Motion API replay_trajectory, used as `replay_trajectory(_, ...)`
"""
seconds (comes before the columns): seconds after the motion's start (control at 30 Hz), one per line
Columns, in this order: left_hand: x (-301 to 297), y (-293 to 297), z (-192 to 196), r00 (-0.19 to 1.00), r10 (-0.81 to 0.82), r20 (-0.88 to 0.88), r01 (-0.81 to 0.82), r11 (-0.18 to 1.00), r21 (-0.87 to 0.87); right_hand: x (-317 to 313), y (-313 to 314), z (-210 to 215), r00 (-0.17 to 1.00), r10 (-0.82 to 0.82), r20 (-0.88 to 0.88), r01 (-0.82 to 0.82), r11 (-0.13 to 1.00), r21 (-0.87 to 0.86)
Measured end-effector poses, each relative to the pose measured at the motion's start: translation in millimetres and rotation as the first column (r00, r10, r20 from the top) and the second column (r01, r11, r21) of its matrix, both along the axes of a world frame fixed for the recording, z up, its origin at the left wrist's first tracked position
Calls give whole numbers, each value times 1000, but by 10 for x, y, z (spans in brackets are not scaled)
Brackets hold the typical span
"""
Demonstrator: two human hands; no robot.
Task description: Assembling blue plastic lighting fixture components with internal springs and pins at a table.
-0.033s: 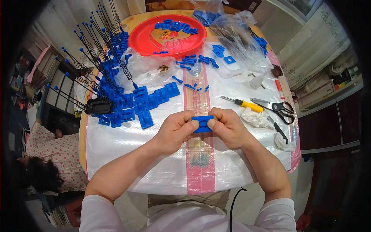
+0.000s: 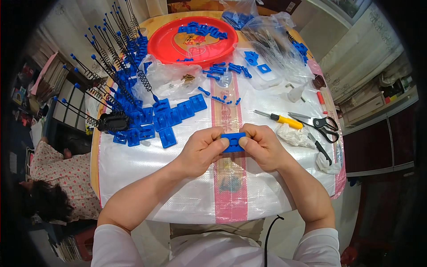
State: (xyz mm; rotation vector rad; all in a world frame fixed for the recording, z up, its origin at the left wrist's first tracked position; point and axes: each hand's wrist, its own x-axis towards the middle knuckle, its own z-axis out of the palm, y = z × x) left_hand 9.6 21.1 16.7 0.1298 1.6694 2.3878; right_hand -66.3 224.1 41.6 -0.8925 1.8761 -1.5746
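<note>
Between both hands, over the pink stripe of the table cover, I hold a blue plastic plate [image 2: 234, 142] with a raised, slotted middle. My left hand [image 2: 203, 149] is closed on its left end, thumb pressed on top. Gripping the right end is my right hand [image 2: 262, 144], its thumb also on the upper face. Both sets of fingertips are curled out of sight behind the part. Left of my hands lie several similar blue plates [image 2: 167, 137] with slots in them. Beyond my hands are small blue pegs [image 2: 224, 100] and blue sticks [image 2: 218, 70].
Blue bases with upright black springs [image 2: 104, 53] crowd the left edge. A red tray [image 2: 155, 51] of blue parts stands at the back. To the right lie a yellow screwdriver [image 2: 290, 122], black-handled scissors [image 2: 327, 127] and a knife [image 2: 321, 149]. A person [image 2: 66, 187] is beyond the left table edge.
</note>
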Motion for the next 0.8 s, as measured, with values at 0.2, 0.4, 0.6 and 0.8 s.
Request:
replay_trajectory(0.2, -8, 3, 28, 999, -3, -32, 3, 1000, -7, -22, 19, -1, 1000, 3, -15, -3, 999, 33)
replay_trajectory(0.4, 0, -12, 35, 999, 0, -45, -2, 999, -36, 10, -13, 55, 999, -1, 44, 1, 1000, 1)
replay_trajectory(0.6, -5, 10, 58, 1000, 7, -19, -7, 999, -33, -27, 21, -34, 1000, 1, -22, 0, 1000, 27)
replay_trajectory(0.8, -2, -2, 52, 1000, 1, -26, -2, 1000, -31, -1, 2, 2, 1000, -4, -7, 4, 1000, 7)
